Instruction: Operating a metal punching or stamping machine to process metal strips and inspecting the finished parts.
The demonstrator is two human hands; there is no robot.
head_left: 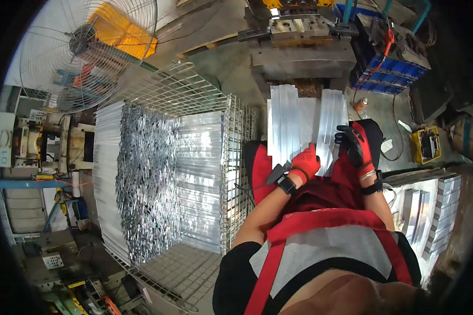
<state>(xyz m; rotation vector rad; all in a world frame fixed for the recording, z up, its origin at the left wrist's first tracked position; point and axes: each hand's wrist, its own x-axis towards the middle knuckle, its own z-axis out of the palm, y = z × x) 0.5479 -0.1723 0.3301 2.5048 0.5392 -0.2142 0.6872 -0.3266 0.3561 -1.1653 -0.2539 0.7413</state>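
Across my lap lie long silvery metal strips: a left stack [284, 123] and a right stack [331, 118], with a flat sheet [308, 118] between them. My left hand [306, 161], in a red glove, rests low on the flat sheet beside the left stack; its index finger is stretched forward and nothing shows in its grip. My right hand [356, 146], in a red and black glove, is at the right stack's outer edge with its fingers apart. Its palm side is hidden. Dark wrist devices sit on both forearms.
A wire mesh cage [239, 157] packed with silvery strips stands at my left, beneath a large fan [84, 42]. Ahead is a heavy press machine [302, 58]. To the right are a blue crate [386, 73], a yellow bin [427, 144] and more metal pieces [418, 212].
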